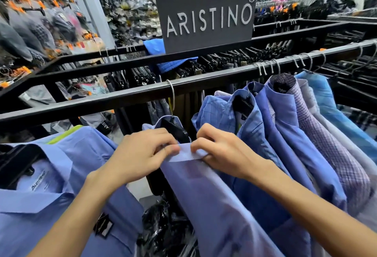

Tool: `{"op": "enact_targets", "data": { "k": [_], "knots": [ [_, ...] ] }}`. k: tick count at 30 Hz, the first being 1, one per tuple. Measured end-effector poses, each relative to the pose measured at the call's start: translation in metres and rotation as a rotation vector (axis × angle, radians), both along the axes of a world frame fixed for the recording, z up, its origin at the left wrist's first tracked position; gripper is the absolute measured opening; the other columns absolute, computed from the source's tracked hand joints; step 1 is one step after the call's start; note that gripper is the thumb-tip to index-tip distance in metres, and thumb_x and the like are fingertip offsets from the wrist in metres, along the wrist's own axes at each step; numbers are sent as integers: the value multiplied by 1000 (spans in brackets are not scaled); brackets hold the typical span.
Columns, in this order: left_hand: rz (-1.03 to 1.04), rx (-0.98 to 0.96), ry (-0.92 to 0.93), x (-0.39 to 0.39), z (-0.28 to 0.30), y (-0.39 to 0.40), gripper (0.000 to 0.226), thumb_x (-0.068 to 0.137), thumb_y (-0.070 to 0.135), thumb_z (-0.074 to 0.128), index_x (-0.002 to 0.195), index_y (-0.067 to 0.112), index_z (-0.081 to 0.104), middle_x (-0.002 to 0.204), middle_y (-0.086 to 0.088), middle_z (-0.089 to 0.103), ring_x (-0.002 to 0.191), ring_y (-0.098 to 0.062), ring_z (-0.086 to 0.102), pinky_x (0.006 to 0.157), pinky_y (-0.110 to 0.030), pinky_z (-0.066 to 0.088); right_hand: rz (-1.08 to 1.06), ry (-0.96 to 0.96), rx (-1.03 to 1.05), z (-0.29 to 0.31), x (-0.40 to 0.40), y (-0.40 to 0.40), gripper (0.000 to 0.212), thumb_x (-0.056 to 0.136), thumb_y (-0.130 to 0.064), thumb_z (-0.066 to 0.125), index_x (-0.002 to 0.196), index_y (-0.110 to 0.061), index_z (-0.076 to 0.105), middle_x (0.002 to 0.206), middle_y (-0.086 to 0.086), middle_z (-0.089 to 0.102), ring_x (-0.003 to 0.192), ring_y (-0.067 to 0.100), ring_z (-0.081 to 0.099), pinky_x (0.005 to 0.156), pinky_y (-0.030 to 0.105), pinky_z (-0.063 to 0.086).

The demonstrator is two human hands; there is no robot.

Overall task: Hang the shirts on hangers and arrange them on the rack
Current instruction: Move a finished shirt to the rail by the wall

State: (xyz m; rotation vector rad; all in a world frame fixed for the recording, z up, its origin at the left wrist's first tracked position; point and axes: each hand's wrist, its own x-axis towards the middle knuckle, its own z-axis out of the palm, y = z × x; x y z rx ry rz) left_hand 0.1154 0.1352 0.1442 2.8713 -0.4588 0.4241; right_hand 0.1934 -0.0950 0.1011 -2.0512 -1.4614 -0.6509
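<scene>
A light blue shirt hangs on a black hanger whose metal hook is over the black rack rail. My left hand and my right hand both pinch the shirt's collar at its front, fingertips nearly touching. To the right, several blue, purple checked and grey shirts hang on the same rail. Another light blue shirt on a black hanger lies at the lower left, below the rail.
A dark sign reading ARISTINO stands on the rack's far rail. Dark trousers on clip hangers fill the rack behind. Black plastic bags lie below between the shirts. Shelves of packed clothes line the background.
</scene>
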Motion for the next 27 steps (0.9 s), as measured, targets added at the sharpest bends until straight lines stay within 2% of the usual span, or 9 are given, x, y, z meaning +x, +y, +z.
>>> {"op": "enact_targets", "data": {
  "k": [5,9,11,13,16,19,21,24,27],
  "knots": [
    [-111,-164,-32,2,-6,-4,9,97,35,48,92,34,55,86,21,55,78,-6,54,67,-42,50,235,608,-176,19,-4,-16,34,83,-10,74,111,-21,61,112,2,59,90,22,63,83,41,55],
    [-180,-222,2,4,-4,-8,10,98,23,51,90,21,58,82,19,53,72,-3,51,66,-22,43,263,883,-79,17,1,-11,15,95,-13,64,106,-20,60,93,10,69,80,29,64,79,55,53],
    [-197,-211,31,3,-1,-6,11,97,19,51,89,20,59,80,23,52,69,0,51,64,-13,38,295,979,-26,12,5,-9,12,98,-15,66,107,-14,58,85,4,65,72,21,56,69,43,49],
    [-199,-171,57,2,2,-3,14,98,17,51,87,20,59,77,26,52,66,-4,54,64,-10,38,285,969,-133,9,15,-11,16,100,-22,66,110,-11,61,84,5,63,73,15,52,67,35,43],
    [-175,-143,65,-1,7,10,21,99,26,50,84,18,62,70,21,52,68,-1,55,66,-10,39,200,855,-367,5,32,-17,21,101,-33,62,102,-13,69,89,10,68,76,11,54,72,37,46],
    [-152,-130,54,-4,6,21,32,98,39,42,85,18,63,74,18,54,73,0,55,67,-12,40,109,801,-521,0,43,-23,17,99,-35,64,100,-21,73,84,-11,69,72,-3,55,70,14,41],
    [-141,-130,29,-5,3,23,30,98,41,43,85,20,61,81,21,53,78,3,53,71,-11,38,69,675,-641,-2,48,-21,13,99,-31,65,106,-24,75,87,-20,67,78,-5,58,72,10,41],
    [-127,-106,55,-4,-1,19,37,98,51,43,84,20,56,83,17,47,78,-3,49,72,-12,37,50,609,-419,-3,53,-3,33,90,-4,59,112,-24,73,100,-13,69,89,4,66,80,18,50],
    [-128,-79,87,-2,0,15,42,97,60,40,84,22,53,86,14,45,76,-8,49,71,-15,39,10,562,-24,8,58,28,38,92,-5,62,128,-20,62,114,2,66,83,13,66,77,15,47]
  ]
}}
